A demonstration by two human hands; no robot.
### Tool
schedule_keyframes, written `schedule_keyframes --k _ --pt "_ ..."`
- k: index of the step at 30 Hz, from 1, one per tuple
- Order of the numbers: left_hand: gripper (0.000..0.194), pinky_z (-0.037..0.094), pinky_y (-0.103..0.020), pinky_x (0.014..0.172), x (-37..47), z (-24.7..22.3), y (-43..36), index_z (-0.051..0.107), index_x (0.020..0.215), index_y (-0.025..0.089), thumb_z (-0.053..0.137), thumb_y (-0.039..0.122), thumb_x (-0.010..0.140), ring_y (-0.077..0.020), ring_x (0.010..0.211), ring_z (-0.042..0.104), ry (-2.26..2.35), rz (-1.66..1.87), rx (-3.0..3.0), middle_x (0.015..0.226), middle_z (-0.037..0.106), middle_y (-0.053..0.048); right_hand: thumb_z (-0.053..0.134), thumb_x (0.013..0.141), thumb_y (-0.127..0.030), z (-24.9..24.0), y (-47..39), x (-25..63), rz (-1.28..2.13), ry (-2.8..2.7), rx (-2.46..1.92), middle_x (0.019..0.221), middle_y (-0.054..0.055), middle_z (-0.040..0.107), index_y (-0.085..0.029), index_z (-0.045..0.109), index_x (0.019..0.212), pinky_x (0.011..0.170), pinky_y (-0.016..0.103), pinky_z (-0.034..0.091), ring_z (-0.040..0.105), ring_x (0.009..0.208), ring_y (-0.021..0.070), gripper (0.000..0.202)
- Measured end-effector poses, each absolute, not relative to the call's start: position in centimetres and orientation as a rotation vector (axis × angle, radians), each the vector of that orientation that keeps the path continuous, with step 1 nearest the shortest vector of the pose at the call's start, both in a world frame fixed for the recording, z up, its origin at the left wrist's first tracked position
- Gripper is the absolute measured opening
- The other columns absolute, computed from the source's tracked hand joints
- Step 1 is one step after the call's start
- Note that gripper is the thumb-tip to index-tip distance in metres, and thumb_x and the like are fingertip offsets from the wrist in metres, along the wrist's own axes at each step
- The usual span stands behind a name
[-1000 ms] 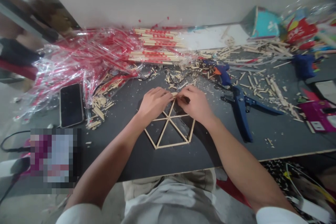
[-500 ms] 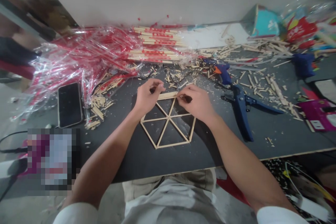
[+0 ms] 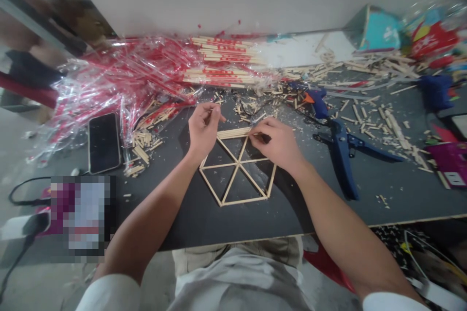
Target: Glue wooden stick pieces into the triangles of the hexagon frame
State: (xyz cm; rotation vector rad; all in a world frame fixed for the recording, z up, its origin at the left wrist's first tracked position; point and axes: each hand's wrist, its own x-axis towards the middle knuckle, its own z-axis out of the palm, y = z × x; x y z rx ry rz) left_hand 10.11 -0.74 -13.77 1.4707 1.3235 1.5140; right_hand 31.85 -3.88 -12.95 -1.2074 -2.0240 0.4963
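The worktop [image 3: 204, 226] was the largest thing, and along its far left part lay a wide heap of wrappers [image 3: 156, 58]. The frame [image 3: 238, 163], six-sided and with sticks crossing at its middle, lay flat in front of the person, and its far side was made of several sticks side by side. To the right of it was the blue cutter [image 3: 341, 155], with its handles spread apart.

The right hand [image 3: 279, 143] had its fingers nearly closed at the far right corner of the frame, and they seemed to pinch it. If this hand pulled sideways or pressed unevenly, the corner joint could come loose, or the entire frame could turn. The left hand [image 3: 202, 129] was near the far left corner, with the fingers curled; I cannot tell whether they had hold of anything. If it dropped low carelessly, it could push the thin sticks out of line.

The smallest were the offcuts [image 3: 140, 148]; any piece caught under the frame could make it sit tilted.
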Motion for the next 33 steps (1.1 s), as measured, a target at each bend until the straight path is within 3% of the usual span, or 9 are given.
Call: schedule_keyframes --k 12,17,20,27,33 --pt "0.036 0.052 -0.027 0.071 10.1 -13.8 -0.8 0.061 0.101 0.021 0.055 0.056 0.104 -0.0129 0.07 0.068 1.314 1.482 1.556 0.076 0.072 -0.001 0.065 0.092 -0.018 -12.8 -3.9 31.9 0.513 -2.027 -1.227 0.089 0.005 0.069 -0.024 0.075 0.086 0.067 0.035 0.052 0.062 0.07 0.0174 0.013" --pt "0.016 0.054 -0.035 0.091 10.0 -12.7 -1.6 0.069 0.088 0.02 0.07 0.033 0.097 -0.0204 0.096 0.072 1.159 1.155 2.144 0.095 0.079 -0.006 0.068 0.089 -0.017 -12.7 -3.8 31.9 0.498 -2.038 -1.244 0.087 0.005 0.068 -0.024 0.074 0.084 0.07 0.035 0.051 0.063 0.073 0.0182 0.011" --pt "0.007 0.053 -0.041 0.099 10.0 -12.8 -1.8 0.072 0.092 0.019 0.071 0.025 0.095 -0.0244 0.106 0.071 0.986 0.941 2.438 0.101 0.081 -0.007 0.068 0.089 -0.017 -12.9 -3.8 31.8 0.496 -2.03 -1.236 0.087 0.005 0.068 -0.024 0.074 0.085 0.071 0.035 0.05 0.064 0.077 0.0197 0.01" --pt "0.018 0.056 -0.038 0.094 9.8 -13.6 -1.6 0.074 0.085 0.017 0.065 0.022 0.1 -0.0219 0.1 0.071 0.963 0.949 2.54 0.099 0.079 -0.009 0.07 0.088 -0.022 -13.7 -3.9 31.3 0.4 -1.969 -1.363 0.089 0.005 0.071 -0.025 0.073 0.085 0.089 0.045 0.046 0.067 0.092 0.0269 0.006" --pt "0.023 0.055 -0.038 0.093 9.8 -13.3 -1.5 0.074 0.08 0.018 0.065 0.022 0.101 -0.0211 0.099 0.071 0.966 0.921 2.546 0.098 0.079 -0.009 0.069 0.088 -0.026 -13.7 -4.2 31.0 0.449 -1.904 -1.442 0.091 0.006 0.072 -0.025 0.069 0.085 0.095 0.048 0.044 0.067 0.096 0.0294 0.003"
